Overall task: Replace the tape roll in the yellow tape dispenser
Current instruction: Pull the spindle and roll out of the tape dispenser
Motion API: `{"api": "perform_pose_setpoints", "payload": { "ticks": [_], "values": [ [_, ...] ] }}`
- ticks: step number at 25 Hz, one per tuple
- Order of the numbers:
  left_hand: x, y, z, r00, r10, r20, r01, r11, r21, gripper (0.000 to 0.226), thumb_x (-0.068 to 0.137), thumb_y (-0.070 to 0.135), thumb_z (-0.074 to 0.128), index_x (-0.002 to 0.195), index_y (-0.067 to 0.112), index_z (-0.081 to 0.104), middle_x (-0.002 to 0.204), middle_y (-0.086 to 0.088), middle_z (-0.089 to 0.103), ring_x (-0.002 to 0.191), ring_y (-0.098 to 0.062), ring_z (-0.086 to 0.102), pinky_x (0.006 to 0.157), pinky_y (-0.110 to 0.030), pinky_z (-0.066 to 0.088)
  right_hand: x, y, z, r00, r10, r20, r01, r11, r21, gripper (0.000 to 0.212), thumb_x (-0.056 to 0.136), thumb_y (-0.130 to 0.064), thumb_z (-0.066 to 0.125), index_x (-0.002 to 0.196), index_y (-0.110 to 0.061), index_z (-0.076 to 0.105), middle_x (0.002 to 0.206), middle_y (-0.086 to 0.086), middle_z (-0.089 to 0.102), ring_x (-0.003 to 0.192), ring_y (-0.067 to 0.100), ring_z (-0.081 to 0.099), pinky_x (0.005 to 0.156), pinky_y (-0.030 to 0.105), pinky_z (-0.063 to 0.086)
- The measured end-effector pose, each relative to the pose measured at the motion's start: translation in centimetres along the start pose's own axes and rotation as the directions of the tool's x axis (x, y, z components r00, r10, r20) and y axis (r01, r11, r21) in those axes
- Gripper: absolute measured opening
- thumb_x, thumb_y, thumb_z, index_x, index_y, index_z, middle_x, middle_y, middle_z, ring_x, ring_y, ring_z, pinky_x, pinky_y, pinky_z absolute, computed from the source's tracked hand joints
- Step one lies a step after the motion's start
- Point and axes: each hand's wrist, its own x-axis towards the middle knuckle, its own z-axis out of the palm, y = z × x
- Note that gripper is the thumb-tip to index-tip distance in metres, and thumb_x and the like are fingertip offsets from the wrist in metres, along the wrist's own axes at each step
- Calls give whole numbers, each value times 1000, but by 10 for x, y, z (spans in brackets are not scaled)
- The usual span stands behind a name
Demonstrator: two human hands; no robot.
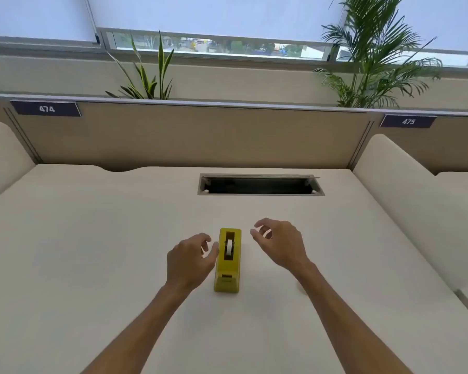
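Observation:
A yellow tape dispenser (pixel 227 261) stands on the cream desk (pixel 92 252), its cutter end towards me. A white tape roll (pixel 229 247) sits in its dark slot. My left hand (pixel 190 259) hovers just left of the dispenser, fingers loosely curled, thumb close to or touching its side. My right hand (pixel 280 244) hovers to the right of the dispenser, a gap apart, fingers loosely curled and holding nothing.
A rectangular cable hatch (pixel 260 184) lies open in the desk behind the dispenser. A beige partition (pixel 195 136) with number plates 474 and 475 closes the far edge. Padded side dividers (pixel 405 195) flank the desk. Something pale peeks out by my right forearm (pixel 301 288).

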Motion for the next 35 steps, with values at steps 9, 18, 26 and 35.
{"api": "perform_pose_setpoints", "payload": {
  "ticks": [9, 18, 26, 35],
  "values": [
    [-44, -5, 38, 946, -207, 249, 190, 978, 89, 94, 64, 86, 49, 133, 22, 53, 106, 3, 70, 91, -13, 65, 70, -24, 49, -17, 3, 35, 987, 13, 158, -8, 1000, -28, 34, 85, -46, 63, 114, -29, 64, 98, -15, 70, 84, 3, 64, 76, 30, 54],
    [-51, -3, 58, 911, -240, 335, 249, 968, 18, 63, 68, 74, 62, 107, 26, 59, 90, 9, 68, 76, -11, 62, 62, -16, 46, -1, -5, 56, 960, -67, 272, 95, 991, -91, 57, 85, -52, 63, 133, -23, 52, 128, -4, 56, 103, 17, 63, 82, 34, 54],
    [-54, -2, 68, 926, -253, 282, 267, 964, -12, 62, 68, 72, 64, 108, 25, 59, 90, 8, 69, 76, -10, 64, 66, -19, 51, 13, -9, 61, 930, -101, 354, 169, 971, -167, 53, 88, -44, 63, 135, -21, 53, 139, 0, 47, 109, 20, 59, 85, 34, 52],
    [-57, -3, 70, 947, -216, 239, 232, 972, -41, 61, 69, 70, 65, 109, 24, 60, 89, 9, 68, 73, -9, 62, 64, -15, 50, 17, -14, 59, 939, -109, 326, 182, 962, -202, 46, 91, -41, 60, 132, -20, 56, 135, 0, 52, 108, 20, 60, 84, 34, 52]
  ]
}}
